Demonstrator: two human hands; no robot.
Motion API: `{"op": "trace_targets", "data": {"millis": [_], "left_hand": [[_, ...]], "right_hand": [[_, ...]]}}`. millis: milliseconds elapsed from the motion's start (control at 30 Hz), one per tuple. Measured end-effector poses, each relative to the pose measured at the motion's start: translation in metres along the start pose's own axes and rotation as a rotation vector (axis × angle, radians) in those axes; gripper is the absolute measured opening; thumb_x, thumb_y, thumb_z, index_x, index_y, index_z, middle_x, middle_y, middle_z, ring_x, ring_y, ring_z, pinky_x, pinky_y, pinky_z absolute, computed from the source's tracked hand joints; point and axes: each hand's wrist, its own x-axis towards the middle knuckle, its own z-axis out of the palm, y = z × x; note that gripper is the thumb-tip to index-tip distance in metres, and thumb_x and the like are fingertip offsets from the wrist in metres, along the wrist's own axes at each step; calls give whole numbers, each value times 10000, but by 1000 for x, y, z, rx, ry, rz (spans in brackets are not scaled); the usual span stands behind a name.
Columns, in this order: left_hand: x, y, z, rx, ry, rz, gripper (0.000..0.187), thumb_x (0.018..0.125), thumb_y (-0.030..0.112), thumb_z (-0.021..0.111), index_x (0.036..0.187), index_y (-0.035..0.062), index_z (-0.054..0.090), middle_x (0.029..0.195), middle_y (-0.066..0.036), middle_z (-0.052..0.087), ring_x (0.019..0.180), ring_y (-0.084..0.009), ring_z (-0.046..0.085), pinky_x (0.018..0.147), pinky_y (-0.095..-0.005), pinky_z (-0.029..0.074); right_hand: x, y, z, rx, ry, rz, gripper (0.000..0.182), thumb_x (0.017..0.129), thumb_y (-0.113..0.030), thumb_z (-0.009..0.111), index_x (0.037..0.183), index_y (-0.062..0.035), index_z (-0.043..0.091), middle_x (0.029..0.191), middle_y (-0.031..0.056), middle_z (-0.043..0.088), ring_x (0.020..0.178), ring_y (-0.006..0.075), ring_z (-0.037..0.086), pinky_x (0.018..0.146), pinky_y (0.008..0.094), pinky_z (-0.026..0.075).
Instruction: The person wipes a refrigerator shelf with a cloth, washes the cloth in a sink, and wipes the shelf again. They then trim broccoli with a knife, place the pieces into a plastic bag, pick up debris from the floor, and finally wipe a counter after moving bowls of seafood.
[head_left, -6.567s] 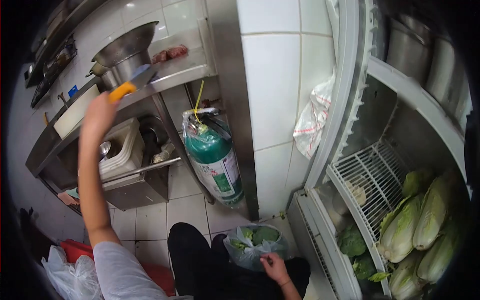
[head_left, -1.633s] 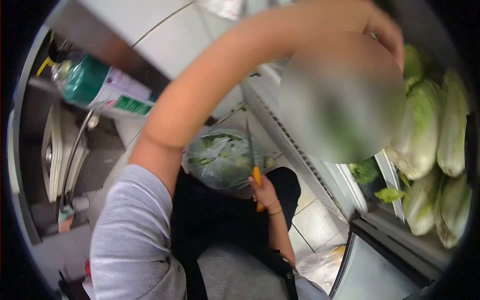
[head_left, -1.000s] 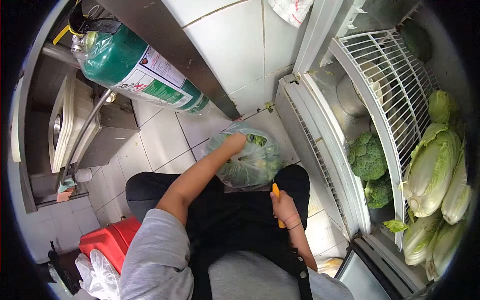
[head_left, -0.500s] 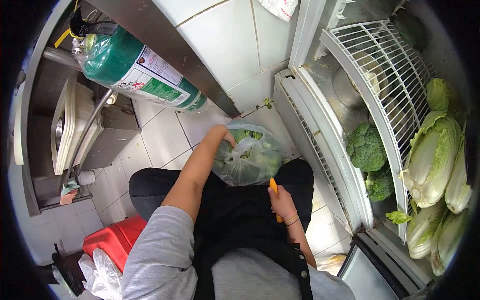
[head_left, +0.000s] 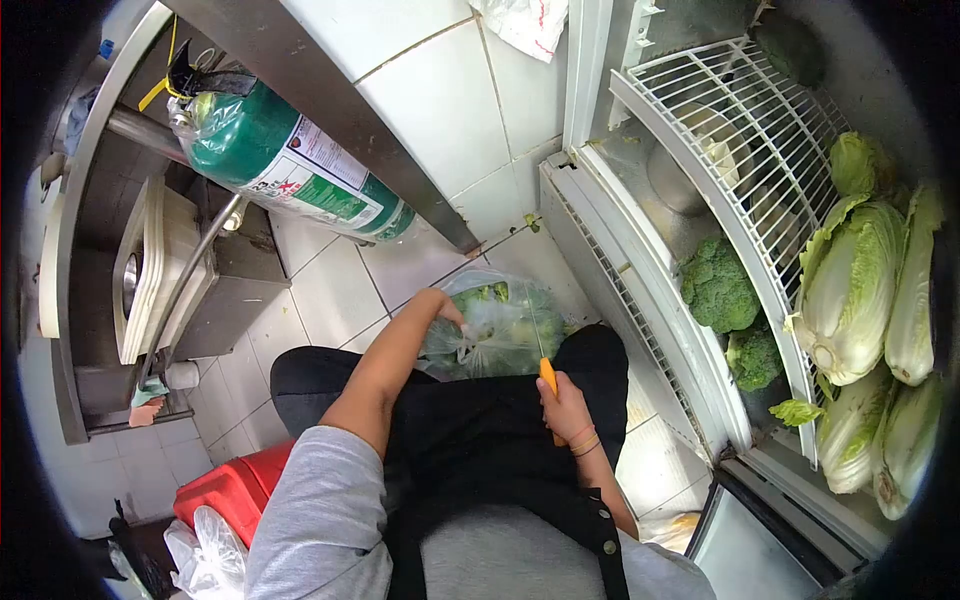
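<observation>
The clear plastic bag (head_left: 478,350) sits between the person's knees, its thin, crinkled film cloudy and bulging, dark-green vegetables (head_left: 490,293) showing through. The left hand (head_left: 436,306) is at the bag's left side, fingers bent; whether they pinch the film I cannot tell. The right hand's (head_left: 566,410) fingers wrap the orange handle of a knife (head_left: 548,374), its narrow blade pointing away over the bag.

Grey short-sleeved shirt (head_left: 335,490); black apron (head_left: 470,425), round metal snaps (head_left: 609,547); black trousers (head_left: 312,385); thin wristbands (head_left: 585,443).
</observation>
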Motion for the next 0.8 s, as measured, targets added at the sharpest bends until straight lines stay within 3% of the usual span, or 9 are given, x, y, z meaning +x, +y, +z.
{"op": "trace_targets", "data": {"millis": [67,167,300,333,467,533,567,633,800], "left_hand": [[-12,1,7,215,494,40,952,486,552,767,1257,79,469,1286,-105,475,1171,-271,459,976,-602,251],[-99,32,66,399,845,65,1071,448,566,768,1312,65,382,1301,-86,466,1149,-305,480,932,-701,185],[-84,38,100,697,1280,201,872,467,519,769,1092,-10,468,1082,-157,556,1028,-327,546,935,-633,253],[-96,39,113,692,1359,281,701,513,473,752,967,7,493,974,-158,560,978,-322,562,888,-541,334],[-82,38,97,688,1423,405,666,544,495,705,957,5,526,967,-178,579,939,-313,580,813,-459,388],[-81,47,67,157,1333,222,734,552,559,660,992,-18,548,970,-213,593,909,-323,590,829,-423,405],[-67,40,45,161,1333,221,734,552,559,660,992,-18,548,970,-213,593,909,-323,590,829,-423,405],[-47,22,12,-818,1203,306,807,569,604,621,1056,-36,553,998,-238,597,924,-336,593,858,-425,406],[-47,33,46,-537,1292,404,1029,501,631,703,1203,-75,443,1116,-245,545,1049,-347,534,907,-410,404]], "right_hand": [[-2,-2,-1,4,23,-28,324,883,-299,496,907,23,480,765,279,570,756,452,556,615,478,442],[-7,-10,-3,28,68,-48,312,886,-284,492,930,25,473,762,279,568,745,450,558,610,480,439],[-9,-18,-3,64,117,-135,304,887,-268,490,956,27,469,765,278,568,742,447,561,610,474,442],[-10,-18,-3,77,134,-139,303,887,-264,491,968,28,470,765,274,569,747,445,562,611,468,445],[-5,-13,0,104,174,-171,303,888,-256,491,987,29,473,765,264,570,753,440,565,603,452,449],[-3,-12,-1,106,146,-135,304,888,-257,491,989,29,473,763,262,570,752,439,565,597,450,448],[-2,-12,0,111,125,-100,305,888,-259,491,991,28,474,762,261,570,750,439,565,592,448,447],[-6,-11,1,103,138,-118,305,887,-261,492,989,26,474,759,260,569,747,439,565,588,448,446],[-10,0,3,97,145,-94,308,886,-269,495,983,23,477,762,261,569,747,438,564,588,449,445]]}}
